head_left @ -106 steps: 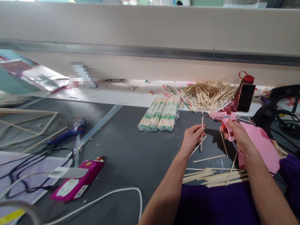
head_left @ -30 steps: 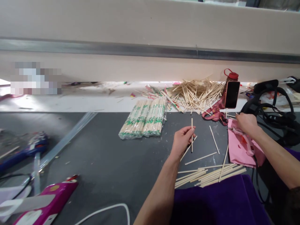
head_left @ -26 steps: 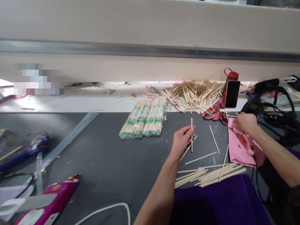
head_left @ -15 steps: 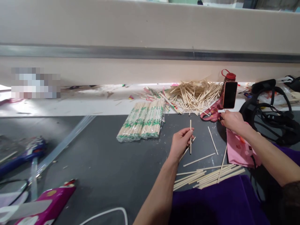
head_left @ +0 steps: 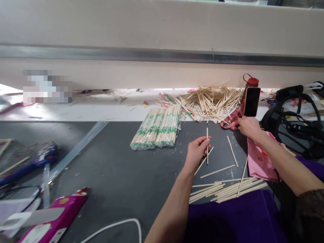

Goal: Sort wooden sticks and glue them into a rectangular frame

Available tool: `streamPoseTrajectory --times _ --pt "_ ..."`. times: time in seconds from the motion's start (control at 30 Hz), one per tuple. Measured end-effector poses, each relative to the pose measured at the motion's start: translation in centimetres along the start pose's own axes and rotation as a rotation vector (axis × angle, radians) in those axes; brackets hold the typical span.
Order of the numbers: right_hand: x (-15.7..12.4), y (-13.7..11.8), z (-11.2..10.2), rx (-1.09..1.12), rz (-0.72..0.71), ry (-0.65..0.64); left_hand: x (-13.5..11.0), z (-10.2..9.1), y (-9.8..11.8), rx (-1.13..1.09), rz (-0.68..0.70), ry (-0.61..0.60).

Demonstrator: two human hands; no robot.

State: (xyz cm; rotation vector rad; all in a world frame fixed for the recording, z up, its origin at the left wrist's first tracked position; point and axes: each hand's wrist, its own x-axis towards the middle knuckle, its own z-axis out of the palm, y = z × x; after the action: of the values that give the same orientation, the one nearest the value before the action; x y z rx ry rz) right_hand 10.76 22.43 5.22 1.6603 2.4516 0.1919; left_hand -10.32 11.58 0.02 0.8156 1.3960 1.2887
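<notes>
My left hand (head_left: 196, 153) pinches a thin bamboo stick (head_left: 207, 135) and holds it upright above the dark table (head_left: 121, 168). My right hand (head_left: 249, 127) reaches far right to the foot of a phone (head_left: 252, 101) that stands upright, its fingers curled there; what they grip is hidden. A pink cloth (head_left: 260, 162) lies under my right forearm. Several loose sticks (head_left: 227, 189) lie in front of me on the table, beside a purple cloth (head_left: 235, 216).
Wrapped bundles of sticks (head_left: 158, 131) lie mid-table, a loose heap of sticks (head_left: 212, 101) behind them. A red-capped bottle (head_left: 250, 82) stands by the phone, black straps (head_left: 296, 121) at right. A blue glue gun (head_left: 30, 163), a magenta package (head_left: 53, 219) and a white cable (head_left: 113, 226) lie at left.
My right hand has left the pink glue gun on the pink cloth and moved up to the foot of the phone. My left hand keeps the stick upright.
</notes>
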Motion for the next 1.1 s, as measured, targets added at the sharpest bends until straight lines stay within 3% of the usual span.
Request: streamPoseTrajectory --times 0.1,0.23,0.4,0.53,0.7,0.93,1.03,1.1 --pt "-2.0 -1.6 -2.0 0.133 -0.009 0.111 -0.1 0.1 0.0 -0.053 -0.013 -0.027" --pt "-3.8 -4.4 -3.9 0.513 -0.062 0.112 -0.4 0.2 0.1 -0.134 -0.031 -0.086" --pt "-3.6 -7.8 -2.5 1.195 -0.052 0.034 -0.7 0.2 0.5 -0.117 -0.003 -0.135" --pt "-3.4 -9.0 -1.3 1.559 -0.047 0.037 -1.1 0.1 0.9 -0.082 0.009 -0.162" --pt "-3.6 -8.2 -1.6 1.589 -0.100 0.075 -1.7 0.2 1.4 -0.012 0.038 -0.249" --pt "-3.7 -6.9 -2.0 1.619 -0.147 -0.052 -1.9 0.2 1.2 -0.029 0.029 -0.393" --pt "-3.9 -6.7 -2.3 1.505 -0.136 -0.060 -1.8 0.2 1.1 -0.025 0.015 -0.422" --pt "-4.0 -6.5 -2.4 1.313 -0.139 -0.006 -1.7 0.0 1.1 0.019 0.010 -0.409"
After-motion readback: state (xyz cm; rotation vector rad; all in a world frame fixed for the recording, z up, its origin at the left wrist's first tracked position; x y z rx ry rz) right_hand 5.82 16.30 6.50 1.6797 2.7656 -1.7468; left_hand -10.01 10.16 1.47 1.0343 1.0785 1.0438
